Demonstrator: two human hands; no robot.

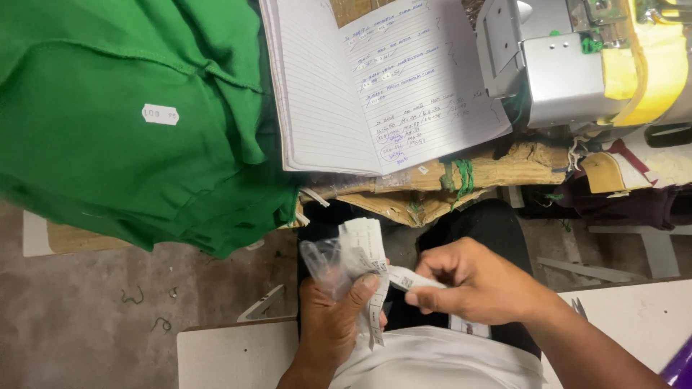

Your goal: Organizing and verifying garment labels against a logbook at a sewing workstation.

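My left hand (333, 324) grips a bunch of white paper labels (364, 248) together with a clear plastic bag (324, 263), held above my lap. My right hand (472, 281) pinches one end of a single label strip (407, 279) that runs out of the bunch, thumb and fingers closed on it. Both hands are close together, just below the edge of the worktable. A stack of green fabric pieces (137, 108) with a small white sticker (160, 114) lies on the table at the upper left.
An open lined notebook (375, 86) with handwriting lies at top centre. A sewing machine (569, 65) with yellow tape stands at the top right. Torn cardboard (497, 173) pads the table edge. Concrete floor (108, 295) shows at the lower left.
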